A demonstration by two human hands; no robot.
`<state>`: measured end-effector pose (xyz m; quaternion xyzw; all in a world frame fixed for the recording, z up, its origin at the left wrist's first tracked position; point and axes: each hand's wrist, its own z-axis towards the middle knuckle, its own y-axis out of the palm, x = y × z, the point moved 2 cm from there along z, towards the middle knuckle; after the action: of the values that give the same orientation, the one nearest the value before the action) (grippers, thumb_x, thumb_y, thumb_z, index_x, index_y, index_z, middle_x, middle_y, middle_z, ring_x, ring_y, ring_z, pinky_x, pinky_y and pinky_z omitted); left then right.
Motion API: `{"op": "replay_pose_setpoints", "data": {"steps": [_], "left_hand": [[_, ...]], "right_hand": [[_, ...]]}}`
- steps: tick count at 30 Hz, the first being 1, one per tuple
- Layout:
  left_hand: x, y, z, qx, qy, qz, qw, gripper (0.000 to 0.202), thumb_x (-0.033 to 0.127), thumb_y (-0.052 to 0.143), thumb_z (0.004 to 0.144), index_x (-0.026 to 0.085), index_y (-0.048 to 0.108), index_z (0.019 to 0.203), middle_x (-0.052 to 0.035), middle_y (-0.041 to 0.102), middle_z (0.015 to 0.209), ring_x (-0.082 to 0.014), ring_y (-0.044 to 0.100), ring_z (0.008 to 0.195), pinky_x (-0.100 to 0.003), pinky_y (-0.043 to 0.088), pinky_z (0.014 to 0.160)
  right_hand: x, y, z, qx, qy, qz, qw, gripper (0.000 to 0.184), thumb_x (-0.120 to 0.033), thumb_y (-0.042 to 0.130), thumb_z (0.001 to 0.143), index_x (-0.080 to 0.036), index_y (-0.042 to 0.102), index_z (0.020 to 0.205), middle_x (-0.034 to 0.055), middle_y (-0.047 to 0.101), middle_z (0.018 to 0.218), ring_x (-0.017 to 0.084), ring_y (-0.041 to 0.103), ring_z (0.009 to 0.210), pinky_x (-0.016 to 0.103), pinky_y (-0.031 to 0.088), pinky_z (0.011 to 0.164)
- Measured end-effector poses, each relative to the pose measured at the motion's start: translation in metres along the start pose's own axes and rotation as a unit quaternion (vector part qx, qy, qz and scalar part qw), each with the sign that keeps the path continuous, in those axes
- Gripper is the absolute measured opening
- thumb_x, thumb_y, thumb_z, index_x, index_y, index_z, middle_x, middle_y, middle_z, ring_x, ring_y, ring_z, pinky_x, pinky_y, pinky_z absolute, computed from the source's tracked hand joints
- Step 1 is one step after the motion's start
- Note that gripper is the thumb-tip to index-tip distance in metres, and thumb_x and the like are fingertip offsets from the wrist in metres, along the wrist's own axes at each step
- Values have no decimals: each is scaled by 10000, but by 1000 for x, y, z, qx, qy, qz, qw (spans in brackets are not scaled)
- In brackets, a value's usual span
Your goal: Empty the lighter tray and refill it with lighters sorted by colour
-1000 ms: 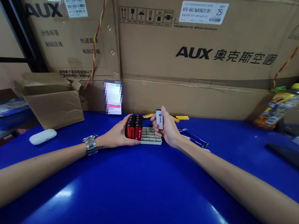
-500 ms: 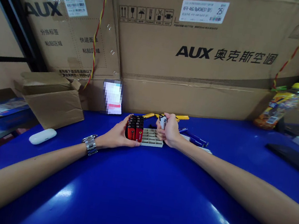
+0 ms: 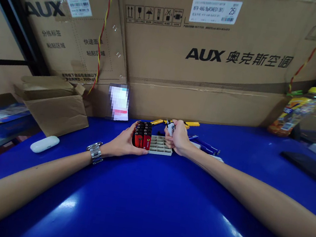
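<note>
The left hand (image 3: 123, 143) is cupped around the 9 o'clock side of the tray (image 3: 160, 147), fingers curled against the block of red lighters (image 3: 142, 137) that fills that side. The cells toward 3 o'clock stand free. The right hand (image 3: 179, 140) is closed in a loose fist on a white lighter (image 3: 170, 127), only its top showing above the fingers, at the tray's 1 o'clock corner; whether it touches the grid I cannot tell. The tray sits on the blue table (image 3: 145, 203) at 12 o'clock, with pens (image 3: 206, 145) just past it at 2 o'clock. To seat the lighter cleanly, it seems best to stand it upright, line its base over a free cell beside the red ones, and press straight down while the left hand braces the tray; a tilted entry would likely catch on the cell walls
</note>
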<state>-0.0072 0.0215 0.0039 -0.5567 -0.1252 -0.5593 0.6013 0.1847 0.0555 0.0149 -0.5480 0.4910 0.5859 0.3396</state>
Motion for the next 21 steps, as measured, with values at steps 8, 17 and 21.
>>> {"op": "replay_pose_setpoints", "data": {"steps": [8, 17, 21], "left_hand": [[1, 0, 0, -3, -3, 2, 1000, 825, 321, 789, 636, 188, 340, 1315, -153, 559, 1259, -330, 548, 1160, -532, 429, 998], [3, 0, -1, -12, 15, -12, 1000, 907, 301, 800, 617, 189, 297, 1363, -158, 505, 1322, -332, 514, 1199, -551, 382, 1037], [5, 0, 0, -15, 5, -13, 1000, 933, 318, 808, 611, 182, 282, 1369, -164, 481, 1350, -324, 491, 1224, -536, 364, 1059]], "right_hand": [[-1, 0, 1, 10, 0, -4, 1000, 412, -449, 192, 884, -241, 349, 566, -65, 245, 337, 78, 156, 274, 232, 126, 315], [-9, -5, 5, 0, -261, -209, 943, 337, -549, 442, 883, -229, 396, 785, -40, 502, 591, 104, 454, 499, 231, 363, 483], [-12, -6, 6, -22, -342, -355, 870, 358, -489, 434, 903, -195, 480, 704, 3, 529, 667, 133, 468, 638, 269, 370, 610]]}}
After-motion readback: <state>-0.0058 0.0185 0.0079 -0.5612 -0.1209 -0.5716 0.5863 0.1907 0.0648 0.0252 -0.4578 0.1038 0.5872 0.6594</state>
